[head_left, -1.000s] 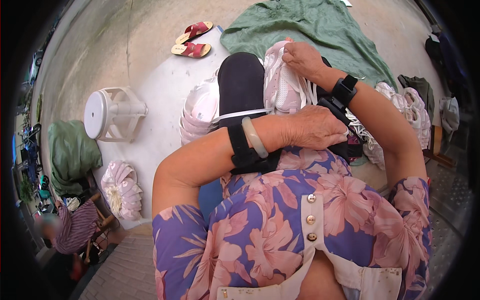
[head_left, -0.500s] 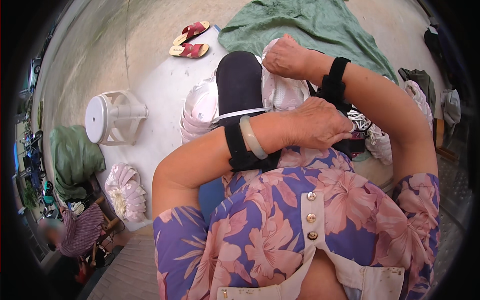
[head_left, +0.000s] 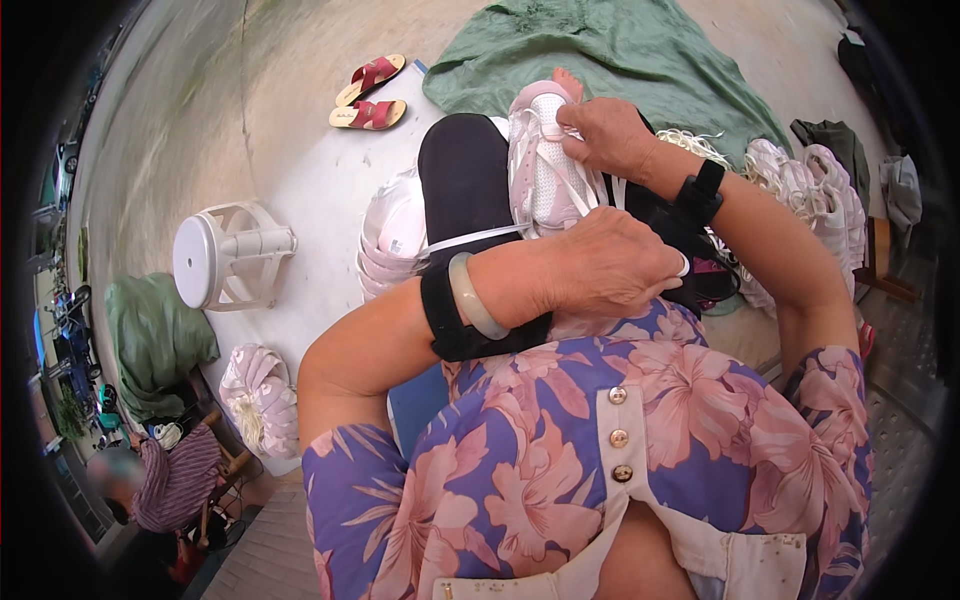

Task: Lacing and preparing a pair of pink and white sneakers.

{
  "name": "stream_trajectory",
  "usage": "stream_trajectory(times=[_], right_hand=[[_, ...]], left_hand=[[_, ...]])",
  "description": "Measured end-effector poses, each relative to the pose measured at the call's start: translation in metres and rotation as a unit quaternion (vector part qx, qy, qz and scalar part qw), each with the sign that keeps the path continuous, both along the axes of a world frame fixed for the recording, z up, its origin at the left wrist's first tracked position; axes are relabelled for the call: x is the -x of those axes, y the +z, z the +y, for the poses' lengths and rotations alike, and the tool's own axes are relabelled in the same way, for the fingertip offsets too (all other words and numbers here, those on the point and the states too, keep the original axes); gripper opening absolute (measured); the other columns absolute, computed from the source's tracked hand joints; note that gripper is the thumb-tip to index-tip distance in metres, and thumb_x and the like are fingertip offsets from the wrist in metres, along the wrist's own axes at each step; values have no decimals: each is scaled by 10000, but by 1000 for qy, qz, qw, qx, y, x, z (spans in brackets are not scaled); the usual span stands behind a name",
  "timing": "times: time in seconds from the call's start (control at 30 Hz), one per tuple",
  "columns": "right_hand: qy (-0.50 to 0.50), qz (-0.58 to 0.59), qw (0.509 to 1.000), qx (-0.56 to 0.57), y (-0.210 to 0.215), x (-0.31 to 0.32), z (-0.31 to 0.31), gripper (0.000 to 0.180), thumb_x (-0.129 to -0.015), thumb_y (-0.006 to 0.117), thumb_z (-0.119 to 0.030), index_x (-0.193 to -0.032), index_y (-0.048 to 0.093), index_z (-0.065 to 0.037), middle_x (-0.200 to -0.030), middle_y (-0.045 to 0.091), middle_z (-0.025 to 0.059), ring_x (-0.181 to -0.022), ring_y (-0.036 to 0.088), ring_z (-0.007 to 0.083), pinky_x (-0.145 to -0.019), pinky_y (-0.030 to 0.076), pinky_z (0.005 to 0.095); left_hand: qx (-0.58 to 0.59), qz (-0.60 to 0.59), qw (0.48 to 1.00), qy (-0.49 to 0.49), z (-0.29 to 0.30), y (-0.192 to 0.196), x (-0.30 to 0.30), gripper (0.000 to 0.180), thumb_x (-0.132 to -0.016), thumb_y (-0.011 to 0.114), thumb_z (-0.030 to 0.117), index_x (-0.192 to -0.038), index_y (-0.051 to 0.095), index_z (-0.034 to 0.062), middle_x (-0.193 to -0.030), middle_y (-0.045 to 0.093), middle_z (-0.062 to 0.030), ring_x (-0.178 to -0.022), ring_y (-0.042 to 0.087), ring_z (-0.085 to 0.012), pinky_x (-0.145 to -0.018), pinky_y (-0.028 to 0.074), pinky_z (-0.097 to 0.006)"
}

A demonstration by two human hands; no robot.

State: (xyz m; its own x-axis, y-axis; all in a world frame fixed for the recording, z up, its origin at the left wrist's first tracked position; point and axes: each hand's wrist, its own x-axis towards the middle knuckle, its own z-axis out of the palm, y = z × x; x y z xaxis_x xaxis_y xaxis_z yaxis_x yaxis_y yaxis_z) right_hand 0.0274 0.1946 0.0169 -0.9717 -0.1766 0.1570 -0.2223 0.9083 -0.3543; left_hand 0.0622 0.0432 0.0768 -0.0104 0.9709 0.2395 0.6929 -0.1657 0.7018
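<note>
Landmark: one pink-and-white sneaker (head_left: 548, 170), mesh panels and smooth overlays, lying across the lap, white laces (head_left: 557, 178) loose over its front.

Right hand (head_left: 612, 137): on the sneaker's right side, thumb and bent fingers closed against the upper. Left hand (head_left: 620, 265): just nearer the body than the sneaker, fingers curled, a white strip (head_left: 683, 266) at the tips; exact hold hidden, cannot tell how firmly it grips.

Two black wristbands, one per arm; one pale, polished, ring-shaped bangle (head_left: 477, 298) on the left wrist. Floral shirt (head_left: 520, 450), purple and pink, three round metallic buttons down the placket.

Just left of the sneaker: one dark, smooth, round-ended form (head_left: 465, 170), a thin white band (head_left: 478, 241) across it; past that, nested pale shoes (head_left: 388, 235), overlapping too closely to count. Farther left: one white plastic stool (head_left: 200, 262), round seat, open legs. Left and nearer the body: one fanned bundle of pale pink pieces (head_left: 262, 395). Beyond and left: two sandals (head_left: 372, 95), red straps, tan insoles, small dark print on one.

Beyond the sneaker: one creased green cloth (head_left: 600, 55). Well right: clustered pale sneakers (head_left: 815, 195), count unclear.
</note>
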Motion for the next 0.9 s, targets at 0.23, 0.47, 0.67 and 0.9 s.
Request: stream_trajectory(times=[0.23, 0.47, 0.67, 0.9], right_hand=[[110, -102, 964, -219, 7, 2, -18, 109, -740, 527, -119, -809, 547, -38, -695, 614, 147, -683, 625, 309, -594, 477, 399], [-165, -134, 958, 195, -27, -9, 21, 229, -679, 524, -224, -703, 595, -8, -710, 582, 215, -736, 572, 378, -681, 453, 435], [-115, -79, 969, 205, -34, -11, 9, 247, -706, 515, -222, -880, 617, -78, -746, 600, 176, -754, 587, 348, -702, 463, 415], [-59, -85, 962, 253, -32, -10, 15, 207, -728, 512, -226, -862, 601, -94, -694, 588, 145, -698, 577, 328, -675, 456, 395]], left_hand=[[65, -25, 998, -1, 4, 1, -2, 203, -809, 511, 229, -719, 560, 54, -605, 560, -178, -616, 577, -361, -562, 427, -458], [55, -89, 994, 13, 0, -7, -2, 233, -842, 493, 246, -721, 553, 56, -617, 560, -174, -641, 567, -372, -601, 418, -466], [72, -97, 993, 12, -8, -18, -2, 211, -859, 487, 232, -740, 504, 59, -616, 511, -144, -606, 525, -358, -544, 382, -437], [49, -148, 988, 13, -12, -18, 6, 226, -872, 478, 217, -737, 473, 36, -588, 464, -144, -573, 499, -341, -526, 369, -401]])
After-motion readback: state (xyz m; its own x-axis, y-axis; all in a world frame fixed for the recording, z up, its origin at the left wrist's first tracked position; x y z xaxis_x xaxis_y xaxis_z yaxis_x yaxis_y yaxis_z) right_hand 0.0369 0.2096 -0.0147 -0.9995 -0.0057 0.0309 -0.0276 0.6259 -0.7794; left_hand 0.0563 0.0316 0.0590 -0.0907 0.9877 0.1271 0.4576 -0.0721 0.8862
